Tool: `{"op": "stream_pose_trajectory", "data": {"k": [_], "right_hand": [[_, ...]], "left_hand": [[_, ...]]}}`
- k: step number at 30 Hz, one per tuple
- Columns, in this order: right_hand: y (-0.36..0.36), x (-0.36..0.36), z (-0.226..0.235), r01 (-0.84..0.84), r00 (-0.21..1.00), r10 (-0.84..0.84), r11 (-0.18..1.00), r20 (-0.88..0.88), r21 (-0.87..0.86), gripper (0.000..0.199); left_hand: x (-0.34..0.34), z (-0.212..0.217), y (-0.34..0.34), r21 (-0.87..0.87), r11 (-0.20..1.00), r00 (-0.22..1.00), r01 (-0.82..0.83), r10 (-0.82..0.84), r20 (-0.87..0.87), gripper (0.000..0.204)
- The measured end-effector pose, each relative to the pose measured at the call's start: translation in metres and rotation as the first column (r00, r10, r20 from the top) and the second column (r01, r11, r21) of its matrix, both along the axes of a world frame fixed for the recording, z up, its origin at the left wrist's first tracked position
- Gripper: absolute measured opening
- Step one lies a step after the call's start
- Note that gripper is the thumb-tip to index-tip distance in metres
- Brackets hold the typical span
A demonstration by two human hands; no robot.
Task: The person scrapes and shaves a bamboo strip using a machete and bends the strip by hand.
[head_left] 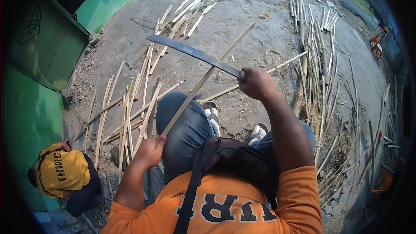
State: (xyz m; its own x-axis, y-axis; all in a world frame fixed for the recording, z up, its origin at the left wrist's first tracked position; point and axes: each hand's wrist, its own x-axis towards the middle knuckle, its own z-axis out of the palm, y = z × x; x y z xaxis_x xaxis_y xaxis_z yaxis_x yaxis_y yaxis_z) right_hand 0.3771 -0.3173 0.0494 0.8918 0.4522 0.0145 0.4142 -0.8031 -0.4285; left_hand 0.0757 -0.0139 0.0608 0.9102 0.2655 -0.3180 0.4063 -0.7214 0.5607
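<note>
My right hand (259,83) is closed round the handle of a machete (186,50), whose long, slightly curved blade points to the upper left. In my left hand (148,151) is the lower end of a bamboo strip (195,90), which slants up and away to the right past my left knee. The blade crosses the strip at its upper part; whether the two touch I cannot tell. My left fingers wrap round the strip with the thumb on top. Another long bamboo strip (264,73) lies on the ground beyond my feet.
Piles of split bamboo strips lie at the far left (195,6), near left (130,121) and right (318,56). A person in a yellow shirt (65,171) sits at the lower left by a green wall (32,117). An orange chair (378,45) stands far right.
</note>
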Motion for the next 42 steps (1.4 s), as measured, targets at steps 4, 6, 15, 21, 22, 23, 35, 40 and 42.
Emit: {"op": "stream_pose_trajectory", "data": {"k": [4, 6, 15, 21, 22, 23, 35, 40, 42], "right_hand": [[0.023, -0.032, 0.015, -0.230, 0.973, 0.231, 0.973, 0.006, -0.009, 0.018], [0.029, -0.043, 0.011, -0.308, 0.951, 0.308, 0.951, 0.024, -0.011, 0.016], [-0.003, 0.005, -0.006, -0.084, 0.983, 0.092, 0.995, -0.159, 0.060, 0.029], [0.026, -0.038, 0.029, -0.317, 0.944, 0.298, 0.938, -0.140, -0.143, 0.025], [0.024, -0.038, 0.033, -0.308, 0.948, 0.290, 0.940, -0.129, -0.149, 0.025], [0.020, -0.035, 0.034, -0.301, 0.951, 0.285, 0.941, -0.118, -0.155, 0.026], [0.022, -0.041, 0.014, -0.331, 0.938, 0.321, 0.942, -0.133, -0.059, 0.024], [0.002, -0.009, 0.005, -0.076, 0.987, 0.074, 0.997, -0.141, -0.006, 0.027], [-0.011, 0.006, -0.004, 0.012, 0.988, 0.001, 0.997, -0.155, 0.082, 0.030]], "left_hand": [[-0.005, -0.002, -0.003, -0.055, 0.998, 1.000, -0.018, 0.019, 0.019, 0.065], [-0.006, 0.000, -0.006, -0.052, 0.998, 0.999, -0.040, 0.042, 0.035, 0.064], [-0.004, 0.003, -0.012, 0.110, 0.993, 0.997, -0.029, 0.021, 0.073, 0.058], [-0.011, -0.006, -0.020, 0.240, 0.971, 0.988, -0.017, -0.020, 0.151, 0.055], [-0.012, -0.008, -0.019, 0.239, 0.971, 0.989, -0.020, -0.016, 0.147, 0.055], [-0.012, -0.010, -0.018, 0.244, 0.969, 0.987, -0.032, -0.008, 0.163, 0.055], [-0.008, -0.002, -0.018, 0.284, 0.959, 0.991, -0.010, -0.027, 0.128, 0.057], [-0.009, -0.006, -0.019, 0.264, 0.964, 0.985, -0.030, -0.016, 0.170, 0.057], [-0.008, 0.003, -0.024, 0.320, 0.946, 0.991, -0.047, 0.005, 0.131, 0.057]]}}
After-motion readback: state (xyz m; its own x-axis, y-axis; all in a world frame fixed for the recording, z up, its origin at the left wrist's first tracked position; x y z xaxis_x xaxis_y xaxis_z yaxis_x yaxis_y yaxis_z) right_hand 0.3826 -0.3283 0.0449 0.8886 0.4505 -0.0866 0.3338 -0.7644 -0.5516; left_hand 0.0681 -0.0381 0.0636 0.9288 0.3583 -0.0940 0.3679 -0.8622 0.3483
